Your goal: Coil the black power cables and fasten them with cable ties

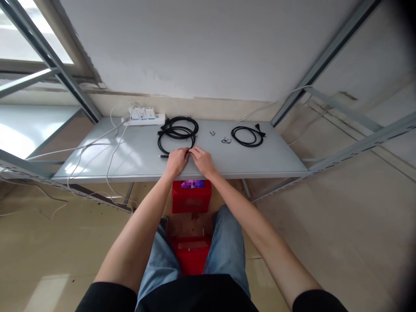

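On the grey shelf, my left hand (177, 160) is closed on the near side of a coiled black cable (159, 144), whose plug end sticks out to the left. Fingertips of my right hand (202, 160) pinch the coil at its near right edge, touching the left hand's fingers. Any small tie between the fingertips is hidden. Behind this coil, and partly overlapped by it, lies another coiled black cable (197, 125). A third coiled black cable (233, 135) rests apart at the right. Thin black twist ties (226, 140) lie between the coils.
A white power strip (159, 119) with plugged-in adapters stands at the shelf's back left. Loose white cords (112, 160) hang over the front edge. Metal uprights (294, 104) frame the shelf (260, 162). Below are a red box (191, 201) and a red stool (191, 260) between my legs.
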`<state>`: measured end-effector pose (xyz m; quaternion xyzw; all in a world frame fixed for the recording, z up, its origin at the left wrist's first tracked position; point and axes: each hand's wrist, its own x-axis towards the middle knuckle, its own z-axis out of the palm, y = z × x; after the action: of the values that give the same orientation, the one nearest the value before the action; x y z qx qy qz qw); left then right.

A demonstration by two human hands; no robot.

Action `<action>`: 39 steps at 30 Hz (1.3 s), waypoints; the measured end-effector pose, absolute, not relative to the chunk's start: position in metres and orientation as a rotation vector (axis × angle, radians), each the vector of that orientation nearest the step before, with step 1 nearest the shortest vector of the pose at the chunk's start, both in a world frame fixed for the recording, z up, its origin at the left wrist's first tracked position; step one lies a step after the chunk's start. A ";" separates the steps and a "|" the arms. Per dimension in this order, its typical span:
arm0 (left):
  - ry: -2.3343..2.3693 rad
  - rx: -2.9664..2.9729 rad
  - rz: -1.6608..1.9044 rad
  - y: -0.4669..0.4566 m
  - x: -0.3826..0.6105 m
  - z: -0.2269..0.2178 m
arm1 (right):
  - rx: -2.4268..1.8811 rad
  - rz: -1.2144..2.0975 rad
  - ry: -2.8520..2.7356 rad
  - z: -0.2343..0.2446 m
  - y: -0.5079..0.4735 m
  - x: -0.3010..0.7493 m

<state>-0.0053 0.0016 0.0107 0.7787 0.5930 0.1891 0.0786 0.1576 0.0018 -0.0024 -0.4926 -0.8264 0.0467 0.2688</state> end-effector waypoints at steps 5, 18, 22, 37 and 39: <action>1.777 2.337 0.577 0.001 -0.005 0.010 | -1.322 0.053 -2.261 -0.003 0.000 0.157; 1.786 2.357 0.561 0.001 -0.005 0.010 | -1.355 0.001 -2.263 -0.001 -0.002 0.154; 1.791 2.354 0.552 0.002 -0.004 0.010 | -1.371 0.043 -2.235 -0.001 -0.001 0.153; 1.819 2.341 0.504 0.003 -0.003 0.011 | -1.459 0.613 -1.847 -0.003 0.018 0.159; 1.828 2.344 0.493 0.003 -0.003 0.011 | -1.466 0.654 -1.798 -0.004 0.019 0.156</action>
<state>-0.0029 0.0030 0.0108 0.7763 0.6055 0.1632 0.0642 0.1561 0.0194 -0.0041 -0.5679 -0.6967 0.2535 0.3575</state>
